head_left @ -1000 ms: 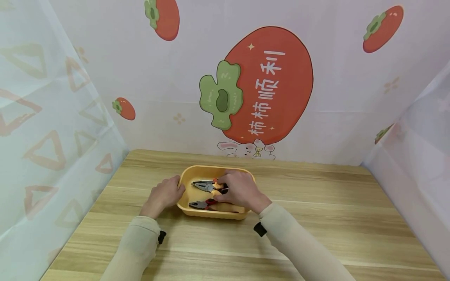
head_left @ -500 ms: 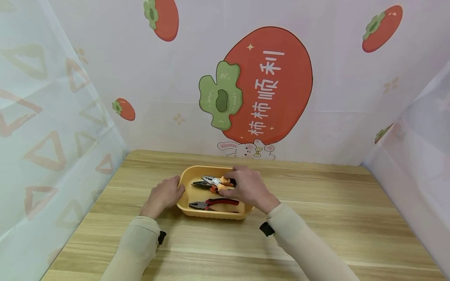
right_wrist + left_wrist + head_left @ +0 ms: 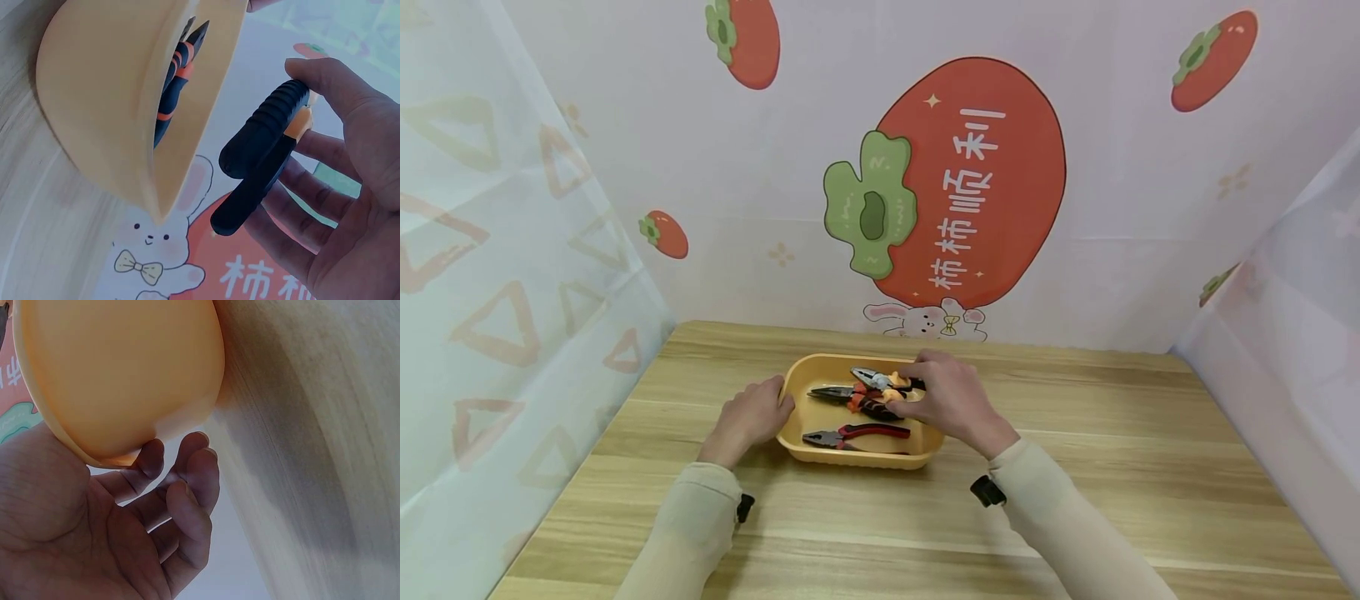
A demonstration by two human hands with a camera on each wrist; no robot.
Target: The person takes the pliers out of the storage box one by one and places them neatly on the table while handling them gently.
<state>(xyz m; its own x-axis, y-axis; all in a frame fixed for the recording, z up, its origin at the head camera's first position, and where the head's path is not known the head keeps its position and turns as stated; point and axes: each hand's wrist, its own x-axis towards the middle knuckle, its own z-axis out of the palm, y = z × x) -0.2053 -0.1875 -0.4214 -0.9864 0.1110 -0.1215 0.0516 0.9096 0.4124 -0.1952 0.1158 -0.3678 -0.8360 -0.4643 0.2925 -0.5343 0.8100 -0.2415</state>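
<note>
My left hand (image 3: 748, 421) grips the left end of a yellow plastic basin (image 3: 857, 459); in the left wrist view its thumb side meets the rim and one fingertip touches the wall. Pinched by my right hand (image 3: 955, 402) is a pair of combination pliers (image 3: 871, 379), raised above the basin's right half. Its black and orange handles (image 3: 259, 144) show beyond the rim in the right wrist view. Long-nose pliers (image 3: 831, 393) with orange-black handles lie inside, partly below the held pair. Red-and-black pliers (image 3: 823, 437) lie along the near side, one handle partly hidden by the wall.
The basin stands on a wood-grain table (image 3: 1090, 467), near its back edge. A white printed sheet (image 3: 1120, 275) hangs upright behind the table. More sheets (image 3: 527, 350) enclose the left and right sides.
My right hand has lifted the combination pliers and moved them to the right, uncovering the long-nose pliers and the red-handled pliers. The left hand and basin have not moved.
</note>
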